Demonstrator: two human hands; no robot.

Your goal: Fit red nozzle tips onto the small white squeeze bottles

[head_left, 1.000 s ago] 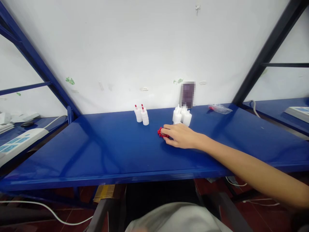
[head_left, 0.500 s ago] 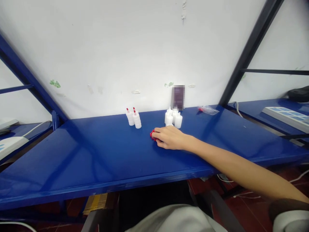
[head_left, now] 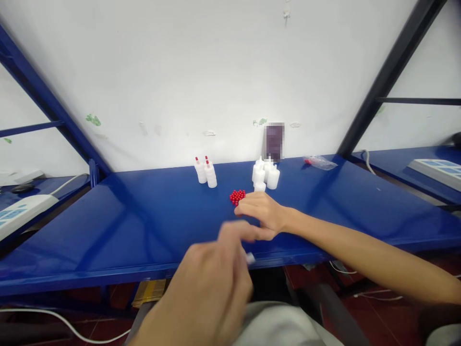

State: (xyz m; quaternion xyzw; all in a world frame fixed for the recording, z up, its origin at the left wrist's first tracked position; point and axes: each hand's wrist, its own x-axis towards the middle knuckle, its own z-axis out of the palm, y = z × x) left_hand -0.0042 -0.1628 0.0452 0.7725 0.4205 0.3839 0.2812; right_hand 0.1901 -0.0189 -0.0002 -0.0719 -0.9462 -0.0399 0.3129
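Observation:
Large and blurred in the foreground, my left hand is closed around what looks like a white plastic bottle, mostly hidden; only a small pale end shows past the fingers. My right hand rests low over the table with bent fingers, index and thumb apart; the fingertips are partly hidden. Just beyond its fingertips lies a pile of small red caps. Behind my right hand stand several white nozzle bottles without red tips. Left of the pile, three white bottles with red tips stand upright together.
The blue table runs along a white wall. A dark pixelated panel leans there behind the bottles. A clear plastic bag with something red inside lies at the back right. Blue and dark metal posts flank the table.
My left hand has come into view from below, toward my right hand. My right hand has drawn back from over the red caps, which now show. The view has shifted slightly.

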